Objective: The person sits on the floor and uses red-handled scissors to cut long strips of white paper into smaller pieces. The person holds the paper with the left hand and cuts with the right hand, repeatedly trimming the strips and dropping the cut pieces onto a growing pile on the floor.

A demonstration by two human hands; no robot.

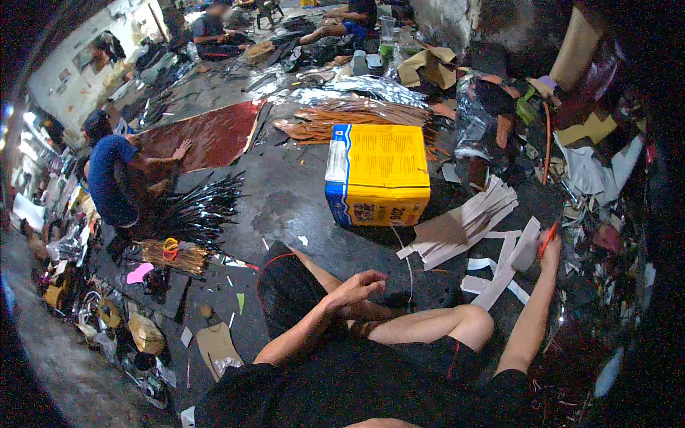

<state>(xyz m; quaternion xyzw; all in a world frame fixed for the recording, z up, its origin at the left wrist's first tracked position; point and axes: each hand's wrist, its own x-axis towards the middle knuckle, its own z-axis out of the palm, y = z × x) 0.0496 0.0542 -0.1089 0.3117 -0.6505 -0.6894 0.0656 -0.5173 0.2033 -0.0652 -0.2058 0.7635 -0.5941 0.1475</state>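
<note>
Slim orange tool in right hand, beside pale cut strips

Right hand (548, 251): closed around a slim orange tool (551, 237), at the right of the work area. Tool type unclear, as the grip hides part of it. Its long axis runs near to far, far end leaning slightly right.

Left hand (360, 288): above the lap, fingers loosely bent and pointing right; appears to hold nothing.

Just left of the right hand lie pale strips (497, 276): flat, matt, straight-edged, crossing one another. The widest points from near left to far right, its far end close to the hand; contact cannot be told. Beyond them, a layered fan of greyish-beige strips (467, 222) has the same general axis, ends uneven.

Containers: yellow box (378, 160), blue along its left edge, printed faces, on the dark floor (275, 203) far of the lap. Top closed, contents hidden. Far back, a clear cup (387, 28); contents too small to tell.

Other materials: glossy black strips (203, 210) splayed at left; a brown strip bundle (175, 258) near them, carrying a yellow-orange ring (170, 248). Far left, a co-worker (114, 175) in blue rests a hand on a dark red sheet (207, 135), flat and straight-edged. Orange-brown strips (357, 118) lie beyond the box.
</note>
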